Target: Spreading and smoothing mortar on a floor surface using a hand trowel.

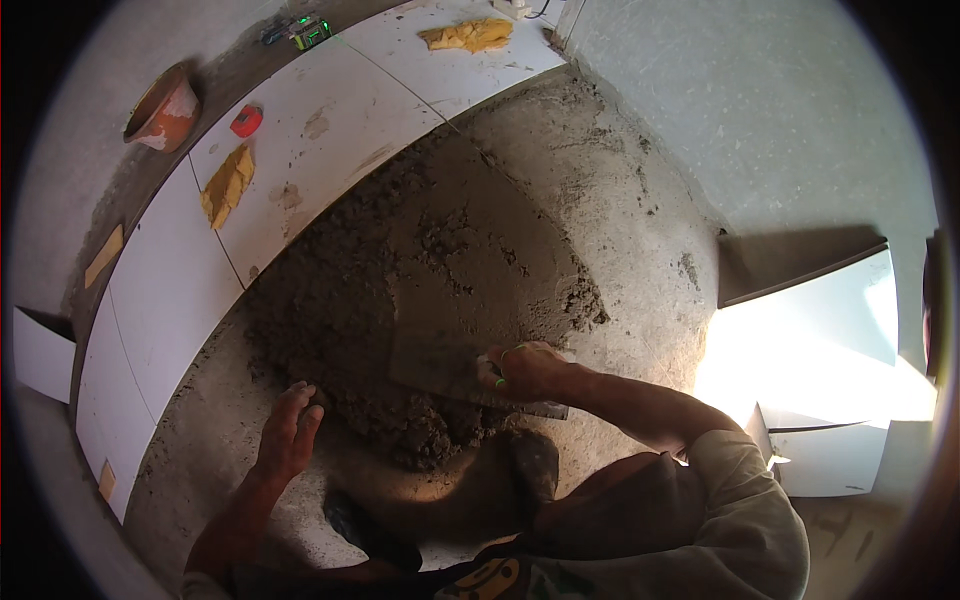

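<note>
Mortar (pixel 425 285): smoothed at twelve o'clock; seemingly unfinished, lumpy at nine. Flat trowel (pixel 436 360), gripped in right hand (pixel 530 372) at five. Left hand (pixel 290 432), eight: empty, fingers parted.

The mortar (pixel 480 230) lay on the floor (pixel 650 270) before the person, the right hand (pixel 535 370) on a flat tool (pixel 435 362) over its near part, the left hand (pixel 290 430) beside its near-left edge. Left and beyond ran the slabs (pixel 370 120), two scraps (pixel 228 187) on them, a pot (pixel 172 115) behind; a panel (pixel 830 320) stood far right.
</note>
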Demonstrator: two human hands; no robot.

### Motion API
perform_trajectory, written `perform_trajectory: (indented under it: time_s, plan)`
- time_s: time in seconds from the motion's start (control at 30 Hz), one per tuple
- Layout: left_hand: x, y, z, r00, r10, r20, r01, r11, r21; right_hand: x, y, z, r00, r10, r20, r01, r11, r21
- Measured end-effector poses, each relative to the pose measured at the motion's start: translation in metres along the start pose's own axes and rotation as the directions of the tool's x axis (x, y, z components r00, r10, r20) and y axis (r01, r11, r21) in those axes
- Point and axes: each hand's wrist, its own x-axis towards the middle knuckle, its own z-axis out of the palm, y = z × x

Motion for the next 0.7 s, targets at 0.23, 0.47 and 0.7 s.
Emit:
perform_trajectory:
  time_s: [0.23, 0.47, 0.7]
  plan:
    - [-0.003, 0.002, -0.003, 0.999, -0.03, 0.016, 0.03, 0.999, 0.014, -0.03, 0.013, 0.012, 0.974, 0.139, -0.177, -0.116, 0.984, 0.137]
    - [-0.008, -0.017, -0.008, 0.998, 0.031, -0.058, -0.031, 0.999, 0.008, 0.007, 0.055, 0.005, 0.739, 0.417, -0.529, -0.208, 0.888, 0.41]
    - [-0.014, -0.023, -0.013, 0.998, -0.018, -0.055, 0.02, 0.999, 0.04, 0.053, -0.034, 0.021, 0.904, 0.332, -0.27, -0.171, 0.86, 0.481]
